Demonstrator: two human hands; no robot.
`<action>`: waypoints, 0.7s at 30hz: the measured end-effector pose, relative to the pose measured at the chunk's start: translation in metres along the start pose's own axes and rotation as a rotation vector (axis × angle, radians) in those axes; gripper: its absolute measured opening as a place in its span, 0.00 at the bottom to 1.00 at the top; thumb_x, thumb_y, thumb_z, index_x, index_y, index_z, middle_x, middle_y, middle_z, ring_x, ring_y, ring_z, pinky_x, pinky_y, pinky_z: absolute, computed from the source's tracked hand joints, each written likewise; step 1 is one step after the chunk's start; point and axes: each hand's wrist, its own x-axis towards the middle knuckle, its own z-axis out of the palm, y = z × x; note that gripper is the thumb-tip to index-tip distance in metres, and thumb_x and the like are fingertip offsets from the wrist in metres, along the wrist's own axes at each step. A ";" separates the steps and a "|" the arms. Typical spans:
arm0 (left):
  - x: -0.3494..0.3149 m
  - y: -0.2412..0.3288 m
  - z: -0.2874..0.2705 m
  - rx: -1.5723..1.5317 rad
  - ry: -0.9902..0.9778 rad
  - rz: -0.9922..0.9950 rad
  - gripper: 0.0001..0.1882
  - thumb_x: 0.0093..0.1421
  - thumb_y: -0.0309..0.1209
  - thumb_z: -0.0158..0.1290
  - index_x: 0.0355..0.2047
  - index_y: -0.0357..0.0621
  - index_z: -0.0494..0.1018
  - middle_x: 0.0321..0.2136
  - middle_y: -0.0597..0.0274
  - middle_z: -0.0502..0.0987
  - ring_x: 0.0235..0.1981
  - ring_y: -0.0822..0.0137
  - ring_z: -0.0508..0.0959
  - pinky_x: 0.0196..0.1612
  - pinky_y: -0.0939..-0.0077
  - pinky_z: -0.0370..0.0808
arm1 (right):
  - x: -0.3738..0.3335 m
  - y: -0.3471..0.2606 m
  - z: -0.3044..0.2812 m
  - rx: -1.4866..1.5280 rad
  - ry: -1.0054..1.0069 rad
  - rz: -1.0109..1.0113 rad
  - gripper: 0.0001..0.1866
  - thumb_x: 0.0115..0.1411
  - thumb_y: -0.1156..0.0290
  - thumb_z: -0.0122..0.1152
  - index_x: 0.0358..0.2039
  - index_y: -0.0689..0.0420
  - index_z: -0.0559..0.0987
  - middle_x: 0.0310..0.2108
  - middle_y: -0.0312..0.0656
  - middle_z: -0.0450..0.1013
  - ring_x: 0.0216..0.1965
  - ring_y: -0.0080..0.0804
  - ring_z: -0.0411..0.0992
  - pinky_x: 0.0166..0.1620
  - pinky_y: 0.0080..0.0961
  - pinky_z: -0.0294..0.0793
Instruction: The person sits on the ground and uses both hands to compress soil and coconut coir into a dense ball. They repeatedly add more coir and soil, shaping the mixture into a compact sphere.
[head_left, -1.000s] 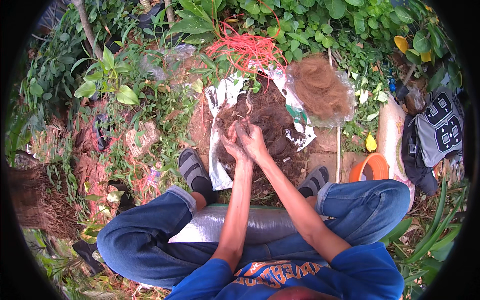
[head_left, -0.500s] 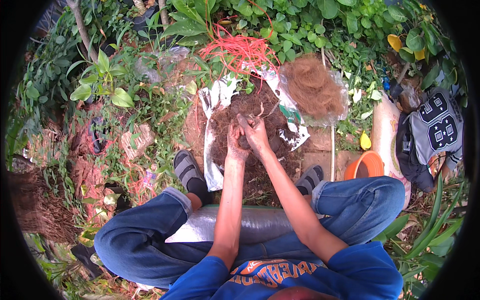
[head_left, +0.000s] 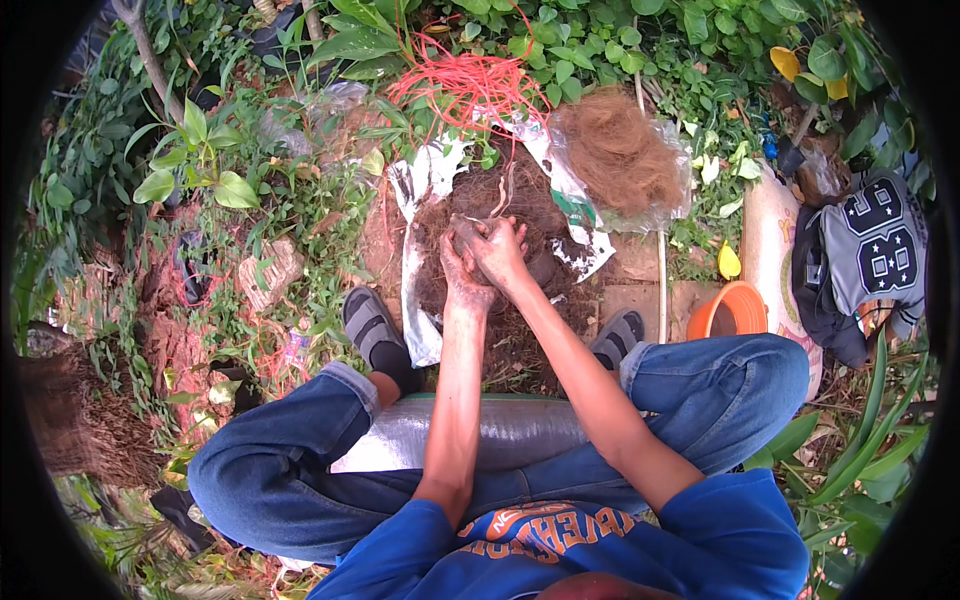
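Both hands (head_left: 482,258) now pressed together, gripping soil clump (head_left: 462,232), shifted forward

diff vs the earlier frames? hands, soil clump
Both hands, left hand and right hand, stayed pressed together around a clump of soil and roots, shifting slightly away from the body over the soil pile. Nothing released. Fibre heap and orange pot unchanged.

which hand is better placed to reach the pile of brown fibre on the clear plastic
Right, probably. The right hand sits on the side nearer the brown fibre pile, up and to its right. The left hand is farther away, and both press the soil clump.
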 end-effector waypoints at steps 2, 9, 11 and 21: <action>0.015 0.013 -0.012 0.136 -0.024 -0.039 0.21 0.59 0.53 0.44 0.30 0.50 0.74 0.29 0.63 0.77 0.39 0.62 0.75 0.45 0.47 0.71 | -0.004 -0.020 -0.002 0.409 -0.013 -0.072 0.24 0.60 0.56 0.58 0.12 0.54 0.67 0.09 0.31 0.63 0.10 0.20 0.62 0.18 0.19 0.62; 0.003 0.025 -0.020 0.455 -0.383 -0.165 0.18 0.62 0.50 0.47 0.43 0.53 0.64 0.47 0.70 0.66 0.50 0.55 0.73 0.52 0.40 0.71 | -0.008 -0.063 -0.038 0.158 -0.070 -0.175 0.26 0.61 0.49 0.55 0.15 0.55 0.67 0.16 0.37 0.68 0.22 0.24 0.67 0.28 0.21 0.66; -0.001 0.026 -0.014 0.402 -0.303 -0.108 0.20 0.64 0.46 0.46 0.51 0.50 0.64 0.49 0.58 0.68 0.45 0.53 0.76 0.50 0.50 0.76 | -0.006 -0.059 -0.045 0.184 -0.146 -0.089 0.20 0.60 0.54 0.59 0.26 0.60 0.75 0.26 0.38 0.73 0.30 0.24 0.70 0.37 0.24 0.71; 0.010 0.070 -0.048 0.162 -0.233 0.148 0.21 0.64 0.34 0.48 0.54 0.35 0.61 0.42 0.39 0.73 0.43 0.46 0.77 0.45 0.61 0.81 | 0.015 -0.016 -0.081 -0.150 -0.386 0.149 0.23 0.58 0.61 0.61 0.48 0.65 0.73 0.42 0.41 0.75 0.38 0.24 0.75 0.42 0.22 0.74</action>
